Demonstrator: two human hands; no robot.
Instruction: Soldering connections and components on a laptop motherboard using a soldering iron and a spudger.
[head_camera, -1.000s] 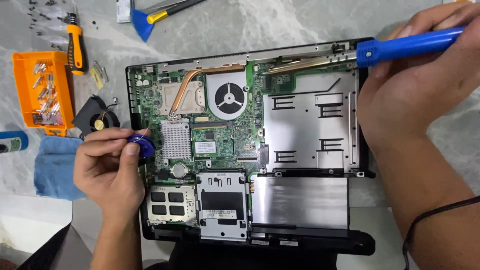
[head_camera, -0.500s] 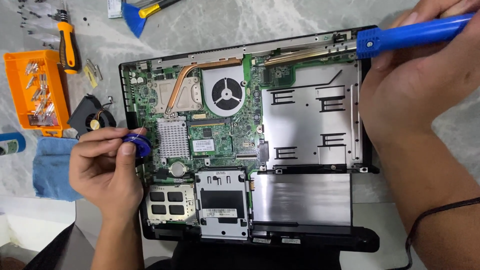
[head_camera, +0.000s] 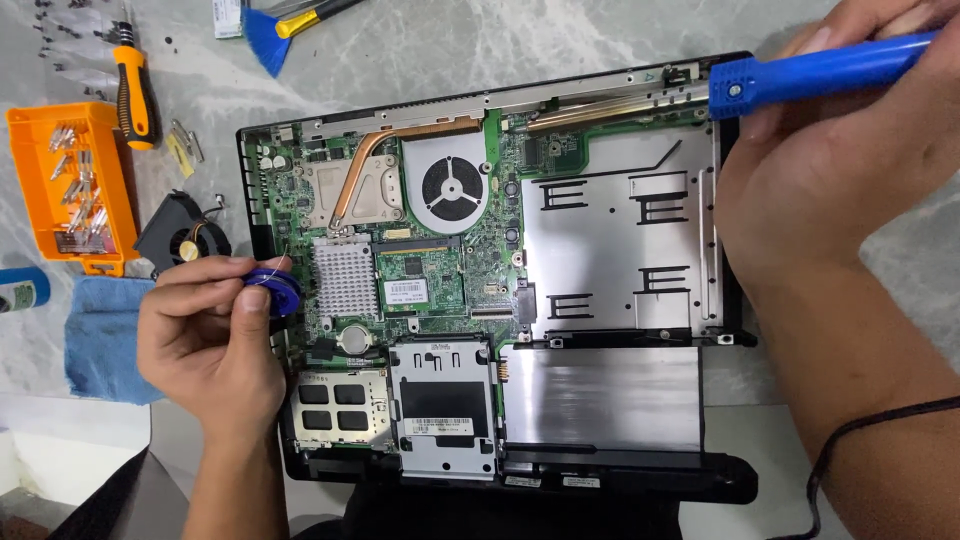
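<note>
- Fingers (head_camera: 215, 275), left hand (head_camera: 205, 345): thumb and fingertips pinched shut around a small blue solder-wick spool (head_camera: 272, 290), at the left edge of the opened laptop (head_camera: 600, 400).
- Right hand (head_camera: 830, 170): closed around the blue handle of a soldering iron (head_camera: 815, 72), far right corner; tip hidden.
- Iron's long axis: runs left-right along the far chassis edge.
- Spool: well apart from the iron, nearer the left hand, touching its fingertips.
- Motherboard (head_camera: 420, 260): between the hands, right of the spool.
- Orange parts tray (head_camera: 60, 125), blue cloth (head_camera: 100, 330): left, on the table.

Left hand (head_camera: 210, 340) curled, thumb against fingertips; right hand (head_camera: 830, 150) apparently closed in a grip, forearm angled down-right.
</note>
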